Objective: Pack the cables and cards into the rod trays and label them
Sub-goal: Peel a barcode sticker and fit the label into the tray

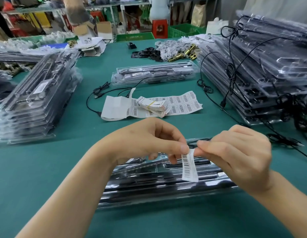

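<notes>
The left hand (149,143) and the right hand (235,155) meet fingertip to fingertip, and both pinch the top edge of one barcode label (189,166). The label hangs straight down from that pinch, its printed bars facing the person.

Directly beneath both hands lies the clear rod tray (166,184), resting on the green bench (46,169). Its long axis runs across the person from left to right, with the right end a little farther away. The hanging label crosses that axis at roughly a right angle, and its lower edge hovers over the tray's middle, slightly to the right-hand side. The right hand sits a touch nearer the tray's surface there, so it looks better placed to press the label down, while the left hand could steady the tray.

The label is blurred, so whether its sticky side is already bare cannot be told. Beyond the hands, across the bench, lie the label sheet (183,102) and a banded stack of cards (154,107).
</notes>
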### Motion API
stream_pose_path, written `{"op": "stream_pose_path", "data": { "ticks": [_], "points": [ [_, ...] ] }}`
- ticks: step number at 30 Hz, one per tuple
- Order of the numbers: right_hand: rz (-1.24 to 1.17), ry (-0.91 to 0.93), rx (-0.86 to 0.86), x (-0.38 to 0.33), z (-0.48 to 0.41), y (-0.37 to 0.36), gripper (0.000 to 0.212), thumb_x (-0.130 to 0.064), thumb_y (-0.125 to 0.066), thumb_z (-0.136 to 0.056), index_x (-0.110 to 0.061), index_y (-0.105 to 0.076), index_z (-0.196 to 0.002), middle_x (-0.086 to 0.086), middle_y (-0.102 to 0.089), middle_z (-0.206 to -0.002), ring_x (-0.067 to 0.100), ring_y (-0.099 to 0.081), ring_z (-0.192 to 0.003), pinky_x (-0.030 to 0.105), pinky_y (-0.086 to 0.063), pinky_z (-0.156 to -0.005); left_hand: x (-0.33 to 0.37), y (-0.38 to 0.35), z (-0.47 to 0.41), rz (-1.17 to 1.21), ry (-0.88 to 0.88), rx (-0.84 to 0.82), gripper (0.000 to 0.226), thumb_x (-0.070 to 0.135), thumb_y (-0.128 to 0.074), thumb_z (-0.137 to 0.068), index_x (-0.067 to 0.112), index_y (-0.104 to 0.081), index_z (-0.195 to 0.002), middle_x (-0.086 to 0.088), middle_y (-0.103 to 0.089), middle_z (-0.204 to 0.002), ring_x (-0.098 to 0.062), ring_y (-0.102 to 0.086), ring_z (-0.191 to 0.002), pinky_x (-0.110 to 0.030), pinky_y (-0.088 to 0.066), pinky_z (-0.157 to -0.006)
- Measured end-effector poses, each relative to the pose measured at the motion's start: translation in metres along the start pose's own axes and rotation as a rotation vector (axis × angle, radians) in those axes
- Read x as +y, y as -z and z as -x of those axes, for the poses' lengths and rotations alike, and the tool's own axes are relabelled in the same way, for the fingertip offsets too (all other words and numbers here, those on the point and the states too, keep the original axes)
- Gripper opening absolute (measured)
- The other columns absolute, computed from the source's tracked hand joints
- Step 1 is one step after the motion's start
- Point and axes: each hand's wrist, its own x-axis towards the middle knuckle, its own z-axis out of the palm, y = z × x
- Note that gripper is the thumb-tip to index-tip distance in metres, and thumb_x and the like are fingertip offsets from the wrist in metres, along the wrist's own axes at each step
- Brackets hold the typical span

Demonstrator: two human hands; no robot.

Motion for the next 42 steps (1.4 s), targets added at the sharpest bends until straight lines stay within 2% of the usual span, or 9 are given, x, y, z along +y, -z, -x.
{"op": "stream_pose_path", "data": {
  "ticks": [8,12,14,17,22,26,36,39,42],
  "points": [
    [-0.026,-0.197,-0.120,0.007,0.006,-0.006,0.024,-0.029,-0.074,-0.094,-0.007,-0.077,-0.086,-0.001,-0.067,-0.072,0.023,-0.054,-0.051,0.037,-0.046,-0.048,-0.007,0.005,-0.003,0.024,0.026,0.079,0.012,0.037,-0.075,-0.090,0.027,-0.074,-0.084,0.001,-0.071,-0.075,-0.003,-0.060,-0.063,-0.016,-0.039,-0.050],
    [-0.239,-0.633,-0.194,0.005,0.002,-0.002,0.018,-0.037,-0.062,-0.099,-0.024,-0.074,-0.096,-0.013,-0.064,-0.082,0.014,-0.061,-0.066,0.030,-0.049,-0.062,-0.009,0.007,-0.007,0.070,-0.027,0.284,0.013,0.038,-0.075,-0.089,0.029,-0.076,-0.079,0.002,-0.074,-0.079,-0.005,-0.066,-0.073,-0.016,-0.045,-0.052],
    [-0.445,-0.933,-0.235,0.003,-0.002,-0.001,0.026,-0.052,-0.056,-0.095,-0.033,-0.074,-0.094,-0.007,-0.066,-0.076,0.013,-0.064,-0.066,0.030,-0.050,-0.065,-0.010,0.006,-0.011,0.140,-0.058,0.382,0.015,0.038,-0.076,-0.087,0.030,-0.076,-0.075,-0.001,-0.077,-0.085,-0.008,-0.070,-0.078,-0.017,-0.048,-0.053],
    [-0.589,-1.112,-0.322,0.005,-0.002,-0.004,0.039,-0.065,-0.059,-0.083,-0.033,-0.075,-0.098,0.002,-0.066,-0.065,0.005,-0.055,-0.055,0.026,-0.043,-0.057,-0.013,0.002,-0.016,0.236,-0.089,0.451,0.014,0.038,-0.077,-0.083,0.029,-0.076,-0.073,-0.002,-0.077,-0.085,-0.013,-0.074,-0.081,-0.019,-0.052,-0.057],
    [-0.648,-1.225,-0.319,0.009,-0.001,-0.006,0.039,-0.062,-0.068,-0.074,-0.032,-0.075,-0.098,-0.008,-0.068,-0.066,0.004,-0.056,-0.056,0.022,-0.042,-0.056,-0.017,-0.005,-0.022,0.275,-0.095,0.468,0.017,0.035,-0.078,-0.084,0.018,-0.074,-0.082,-0.003,-0.076,-0.084,-0.016,-0.075,-0.082,-0.023,-0.056,-0.062],
    [-0.722,-1.301,-0.290,0.013,-0.001,-0.005,0.020,-0.049,-0.075,-0.085,-0.032,-0.077,-0.095,-0.007,-0.068,-0.075,0.009,-0.054,-0.061,0.014,-0.041,-0.054,-0.015,-0.011,-0.024,0.294,-0.126,0.455,0.020,0.031,-0.075,-0.086,0.011,-0.071,-0.088,-0.005,-0.076,-0.085,-0.016,-0.075,-0.083,-0.024,-0.058,-0.064],
    [-0.745,-1.332,-0.310,0.021,-0.010,0.007,0.013,-0.030,-0.069,-0.093,-0.023,-0.078,-0.087,0.002,-0.053,-0.062,0.012,-0.044,-0.056,0.029,-0.037,-0.061,-0.021,-0.025,-0.031,0.308,-0.180,0.532,0.012,0.022,-0.073,-0.094,0.013,-0.068,-0.087,-0.005,-0.077,-0.084,-0.018,-0.076,-0.082,-0.024,-0.059,-0.067],
    [-0.664,-1.281,-0.355,0.034,-0.011,0.017,0.013,-0.029,-0.068,-0.094,-0.026,-0.077,-0.086,0.002,-0.055,-0.060,0.013,-0.046,-0.056,0.026,-0.038,-0.058,-0.027,-0.023,-0.034,0.180,-0.158,0.596,0.010,0.023,-0.073,-0.094,0.015,-0.069,-0.090,-0.002,-0.078,-0.085,-0.016,-0.076,-0.082,-0.025,-0.060,-0.067],
    [-0.493,-1.182,-0.562,0.049,-0.011,0.027,0.017,-0.028,-0.067,-0.095,-0.030,-0.073,-0.079,-0.004,-0.059,-0.056,0.004,-0.049,-0.050,0.016,-0.038,-0.052,-0.035,-0.027,-0.038,-0.123,-0.174,0.654,0.003,0.024,-0.074,-0.092,0.025,-0.073,-0.094,0.010,-0.076,-0.085,-0.004,-0.072,-0.083,-0.018,-0.056,-0.072]
  ]
}}
